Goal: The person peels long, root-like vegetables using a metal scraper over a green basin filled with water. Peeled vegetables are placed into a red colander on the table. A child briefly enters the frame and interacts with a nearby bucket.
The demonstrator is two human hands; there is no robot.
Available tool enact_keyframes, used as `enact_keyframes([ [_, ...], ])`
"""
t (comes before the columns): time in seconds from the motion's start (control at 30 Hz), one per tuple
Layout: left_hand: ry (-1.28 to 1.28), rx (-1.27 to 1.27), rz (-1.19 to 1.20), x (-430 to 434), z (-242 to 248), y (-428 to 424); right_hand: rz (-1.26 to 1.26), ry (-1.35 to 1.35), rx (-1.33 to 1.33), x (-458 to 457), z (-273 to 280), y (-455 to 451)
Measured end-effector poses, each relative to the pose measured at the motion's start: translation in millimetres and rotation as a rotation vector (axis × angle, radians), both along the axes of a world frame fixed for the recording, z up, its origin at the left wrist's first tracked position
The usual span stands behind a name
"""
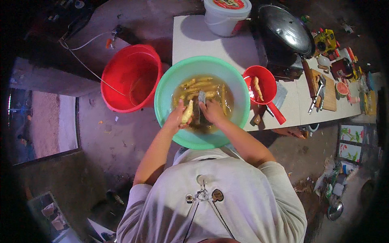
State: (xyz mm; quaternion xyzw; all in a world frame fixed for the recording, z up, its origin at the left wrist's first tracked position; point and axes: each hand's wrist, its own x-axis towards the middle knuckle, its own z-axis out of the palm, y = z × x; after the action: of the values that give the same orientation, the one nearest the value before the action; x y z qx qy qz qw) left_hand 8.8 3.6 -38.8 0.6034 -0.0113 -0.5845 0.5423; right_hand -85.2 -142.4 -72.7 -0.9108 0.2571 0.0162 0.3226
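A light green plastic basin [164,91] of brownish water stands before me, partly over the table's left end. Several yellowish-brown roots [199,85] lie in the water. My left hand [177,117], over the near left of the basin, grips a pale, tapered root [187,113] that points up and away from me. In my right hand [212,111] is a small grey tool [201,96], apart from that root; its exact kind is unclear. Close to the basin's right rim, a red long-handled dipper [267,73] has one root [258,88] inside.
A red bucket [130,79] stands left of the basin. On the white table [191,36] are a lidded white pail [223,22], a cleaver [281,94] partly under the dipper, and a wooden cutting board [329,98] with metal utensils. A lidded wok [285,27] sits at the back right.
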Motion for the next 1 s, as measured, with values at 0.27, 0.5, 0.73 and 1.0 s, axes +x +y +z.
enact_keyframes([
  [0.27,-0.16,0.182,-0.202,-15.3,-11.9,-21.3,-0.121,-0.127,0.651,-18.3,29.0,5.7],
  [0.5,-1.225,0.16,-0.392,3.3,-54.6,-51.5,-0.752,-0.47,-0.002,-59.7,62.0,-123.2],
  [0.73,-1.211,0.085,-0.495,-25.5,-50.2,-108.5,-0.608,-0.538,0.042,-90.1,32.5,-137.5],
  [1.0,-0.793,0.067,-0.469,-41.1,-115.3,-115.3,0.089,-0.173,0.157,-65.3,29.5,-61.9],
])
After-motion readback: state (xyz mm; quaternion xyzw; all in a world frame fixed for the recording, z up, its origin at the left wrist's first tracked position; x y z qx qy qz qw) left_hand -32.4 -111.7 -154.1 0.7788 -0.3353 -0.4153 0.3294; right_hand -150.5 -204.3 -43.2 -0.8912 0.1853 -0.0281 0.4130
